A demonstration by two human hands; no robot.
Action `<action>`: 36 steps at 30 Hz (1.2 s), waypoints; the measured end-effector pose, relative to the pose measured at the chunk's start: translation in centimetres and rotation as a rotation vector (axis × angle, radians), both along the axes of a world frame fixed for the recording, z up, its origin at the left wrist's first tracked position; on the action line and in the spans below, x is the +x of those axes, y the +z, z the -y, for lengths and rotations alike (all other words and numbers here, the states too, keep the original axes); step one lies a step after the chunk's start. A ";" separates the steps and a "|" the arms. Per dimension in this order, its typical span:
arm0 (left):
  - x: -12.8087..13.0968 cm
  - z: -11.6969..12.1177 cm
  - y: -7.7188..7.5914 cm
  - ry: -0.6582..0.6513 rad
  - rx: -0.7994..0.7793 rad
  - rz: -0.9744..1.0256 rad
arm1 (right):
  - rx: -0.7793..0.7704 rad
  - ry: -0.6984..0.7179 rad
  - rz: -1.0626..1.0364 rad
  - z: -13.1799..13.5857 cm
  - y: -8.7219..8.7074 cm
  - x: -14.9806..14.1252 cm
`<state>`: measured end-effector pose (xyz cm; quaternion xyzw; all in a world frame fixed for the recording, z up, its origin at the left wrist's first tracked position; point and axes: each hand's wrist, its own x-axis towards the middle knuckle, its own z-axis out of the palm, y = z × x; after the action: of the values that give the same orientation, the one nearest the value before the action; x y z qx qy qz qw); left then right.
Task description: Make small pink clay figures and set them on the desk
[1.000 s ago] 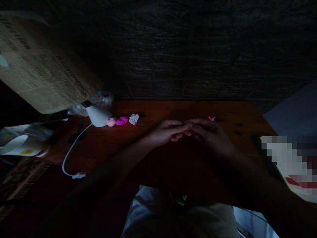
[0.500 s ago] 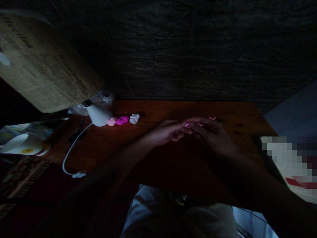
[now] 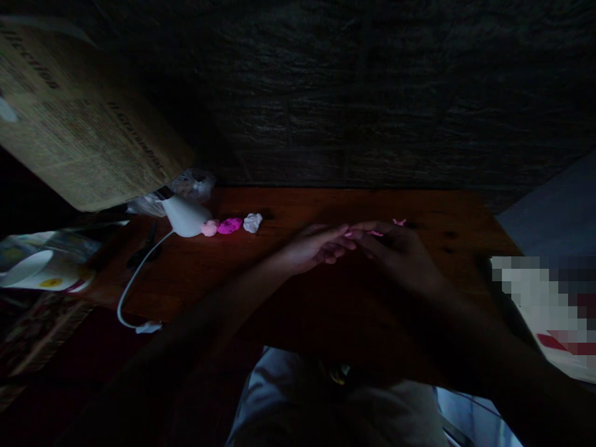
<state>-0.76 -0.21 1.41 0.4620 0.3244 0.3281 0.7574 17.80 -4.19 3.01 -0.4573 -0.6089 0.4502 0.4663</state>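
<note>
My left hand [image 3: 319,247] and my right hand [image 3: 395,249] meet at their fingertips above the wooden table [image 3: 298,205]. Both pinch a small strip of pink clay [image 3: 374,233], most of it covered by fingers. Just beyond my right hand lies a small, thin pink clay piece [image 3: 399,222] with crossed ends. Left of my hands sit three lumps of clay in a row: light pink [image 3: 210,228], magenta [image 3: 230,225] and whitish grey [image 3: 252,223]. Shadow hides detail around the fingers.
A white lamp base [image 3: 186,216] with a cable [image 3: 121,304] stands left, under a newsprint-patterned shade [image 3: 93,130]. Clear plastic [image 3: 193,185] lies behind it. A paper cup [image 3: 40,273] lies far left, near dark scissors [image 3: 145,248]. A dark brick wall [image 3: 298,93] borders the table's back.
My fingers have shifted slightly around the pink clay, and the right fingers now cover it a little differently. The lumps and the lamp stay where they were.
</note>
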 end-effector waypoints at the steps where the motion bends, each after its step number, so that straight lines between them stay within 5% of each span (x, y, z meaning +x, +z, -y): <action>1: 0.0 0.0 0.1 0.002 0.000 -0.004 | 0.007 -0.006 0.010 0.0 0.0 0.0; 18: 0.0 0.4 0.6 0.078 0.251 -0.088 | 0.162 -0.064 0.152 0.1 0.1 0.4; 36: 0.2 0.5 0.1 0.043 0.332 -0.132 | 0.411 -0.080 0.300 -0.2 -1.0 0.7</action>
<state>-0.59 -0.74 1.50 0.5940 0.3246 0.3625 0.6406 18.47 -4.01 2.00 -0.4383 -0.7315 0.2251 0.4714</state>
